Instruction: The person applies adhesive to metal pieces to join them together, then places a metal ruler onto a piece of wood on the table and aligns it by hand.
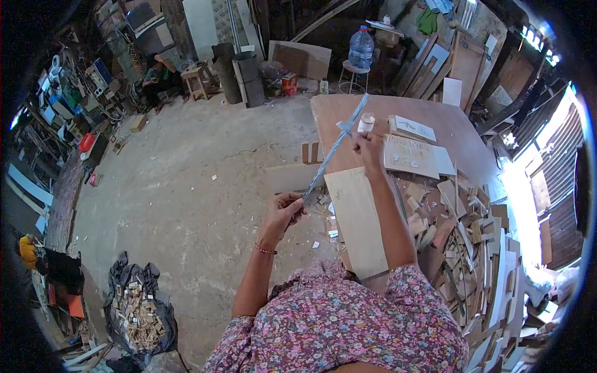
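Note:
My left hand (285,216) is closed around the lower end of a long, thin, bluish-white strip (334,148), which slants up and away to the right. A small pale blue scrap (345,127) sits across the strip's upper part; whether it is attached I cannot tell. Close to that scrap, on the right of the strip, my right hand (370,149) is closed, and what its fingers pinch is hidden. Just beyond the right hand stands a small jar (366,122) on the reddish-brown tabletop (339,109).
White boards with raised letters (407,155) lie on the tabletop. A pale wooden panel (356,221) leans below my right arm. Wood offcuts (460,242) pile up at right. A dark sack of wood scraps (140,314) lies lower left. Another person (160,79) sits far back.

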Tool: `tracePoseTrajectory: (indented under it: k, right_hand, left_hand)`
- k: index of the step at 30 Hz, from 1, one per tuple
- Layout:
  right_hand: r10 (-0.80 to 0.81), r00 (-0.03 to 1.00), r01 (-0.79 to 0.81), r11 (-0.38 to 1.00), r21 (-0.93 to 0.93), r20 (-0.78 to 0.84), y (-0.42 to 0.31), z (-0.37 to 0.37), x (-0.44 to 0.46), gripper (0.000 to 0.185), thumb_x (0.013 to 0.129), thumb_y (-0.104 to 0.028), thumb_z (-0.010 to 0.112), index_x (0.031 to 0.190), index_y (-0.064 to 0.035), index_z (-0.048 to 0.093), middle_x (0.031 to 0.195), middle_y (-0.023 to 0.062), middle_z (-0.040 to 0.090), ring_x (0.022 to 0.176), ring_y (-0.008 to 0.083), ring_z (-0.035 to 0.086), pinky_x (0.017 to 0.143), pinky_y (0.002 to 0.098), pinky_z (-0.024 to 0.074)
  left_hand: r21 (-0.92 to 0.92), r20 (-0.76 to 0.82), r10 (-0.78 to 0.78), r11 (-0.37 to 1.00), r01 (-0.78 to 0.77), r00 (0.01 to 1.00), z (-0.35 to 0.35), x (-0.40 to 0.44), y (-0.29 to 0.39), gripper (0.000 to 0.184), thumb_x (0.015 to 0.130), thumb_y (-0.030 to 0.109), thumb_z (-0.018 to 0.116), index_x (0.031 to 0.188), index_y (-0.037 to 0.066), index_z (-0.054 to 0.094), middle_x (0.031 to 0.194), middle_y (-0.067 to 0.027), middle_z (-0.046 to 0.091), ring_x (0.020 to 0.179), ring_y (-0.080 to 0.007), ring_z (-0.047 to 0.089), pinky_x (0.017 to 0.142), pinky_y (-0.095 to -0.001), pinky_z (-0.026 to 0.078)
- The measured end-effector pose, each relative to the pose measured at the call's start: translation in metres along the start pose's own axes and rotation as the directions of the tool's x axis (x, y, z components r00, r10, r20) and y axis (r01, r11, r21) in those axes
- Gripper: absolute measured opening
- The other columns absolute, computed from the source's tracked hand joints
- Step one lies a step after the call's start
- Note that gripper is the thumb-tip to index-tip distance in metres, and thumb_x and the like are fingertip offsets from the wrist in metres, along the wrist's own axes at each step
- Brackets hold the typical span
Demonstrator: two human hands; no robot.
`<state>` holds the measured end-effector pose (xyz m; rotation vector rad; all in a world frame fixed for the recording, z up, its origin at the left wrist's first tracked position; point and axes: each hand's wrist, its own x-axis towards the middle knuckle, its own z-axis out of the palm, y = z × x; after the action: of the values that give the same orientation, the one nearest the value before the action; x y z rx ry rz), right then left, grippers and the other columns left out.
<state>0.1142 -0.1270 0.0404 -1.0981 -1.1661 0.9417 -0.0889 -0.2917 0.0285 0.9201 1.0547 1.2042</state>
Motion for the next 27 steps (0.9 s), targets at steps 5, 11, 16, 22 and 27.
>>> tracePoseTrajectory:
  k: [5, 11, 16, 22, 27]
  right_hand:
    - [0.041, 0.997, -0.032, 0.991, -0.128, 0.068, -0.006, 0.021, -0.064, 0.017, 0.072, -0.013, 0.057, 0.067, 0.0025, 0.057, 0.053, 0.0055, 0.053, 0.047, 0.0104, 0.049, 0.045, 0.0248, 0.0385]
    - [-0.038, 0.989, 0.066, 0.979, -0.193, 0.144, -0.005, 0.040, -0.125, 0.017, 0.075, -0.014, 0.057, 0.067, 0.0011, 0.056, 0.052, 0.0058, 0.054, 0.046, 0.0110, 0.051, 0.045, 0.0268, 0.0400]
    - [-0.167, 0.982, 0.189, 0.920, -0.343, 0.092, -0.003, 0.037, -0.105, 0.018, 0.076, -0.014, 0.057, 0.068, 0.0014, 0.054, 0.053, 0.0065, 0.054, 0.046, 0.0111, 0.052, 0.043, 0.0254, 0.0397]
    - [-0.014, 0.996, 0.027, 0.989, -0.145, 0.089, 0.024, 0.038, -0.106, 0.018, 0.077, -0.014, 0.057, 0.071, 0.0021, 0.054, 0.055, 0.0056, 0.054, 0.047, 0.0097, 0.051, 0.044, 0.0235, 0.0395]
    - [0.086, 0.996, -0.078, 0.980, -0.183, 0.038, 0.039, 0.028, -0.106, 0.016, 0.077, -0.013, 0.056, 0.072, 0.0016, 0.054, 0.058, 0.0038, 0.054, 0.050, 0.0076, 0.050, 0.045, 0.0212, 0.0403]
  left_hand:
    - [-0.003, -0.026, 0.027, 1.000, -0.027, 0.999, 0.003, 0.001, 0.001, 0.014, 0.079, 0.016, 0.054, 0.082, 0.003, 0.055, 0.062, -0.0029, 0.056, 0.046, -0.0052, 0.045, 0.039, -0.0163, 0.032]
    - [-0.046, 0.024, 0.021, 0.999, -0.020, 0.999, 0.000, 0.009, -0.005, 0.015, 0.079, 0.007, 0.048, 0.087, -0.005, 0.054, 0.065, -0.0049, 0.056, 0.047, -0.0051, 0.042, 0.040, -0.0173, 0.030]
    - [-0.017, 0.052, 0.000, 1.000, 0.000, 0.999, 0.004, 0.011, -0.006, 0.023, 0.077, 0.009, 0.050, 0.095, -0.005, 0.054, 0.067, -0.0051, 0.057, 0.048, -0.0056, 0.043, 0.040, -0.0173, 0.031]
    - [-0.081, 0.051, -0.082, 0.993, 0.086, 0.995, -0.001, 0.025, -0.009, 0.023, 0.077, 0.008, 0.049, 0.096, -0.005, 0.053, 0.067, -0.0043, 0.057, 0.048, -0.0055, 0.044, 0.041, -0.0168, 0.032]
    - [-0.125, 0.024, -0.060, 0.990, 0.063, 0.998, -0.015, 0.053, -0.014, 0.023, 0.077, 0.009, 0.049, 0.096, -0.004, 0.054, 0.067, -0.0041, 0.057, 0.048, -0.0046, 0.044, 0.041, -0.0161, 0.033]
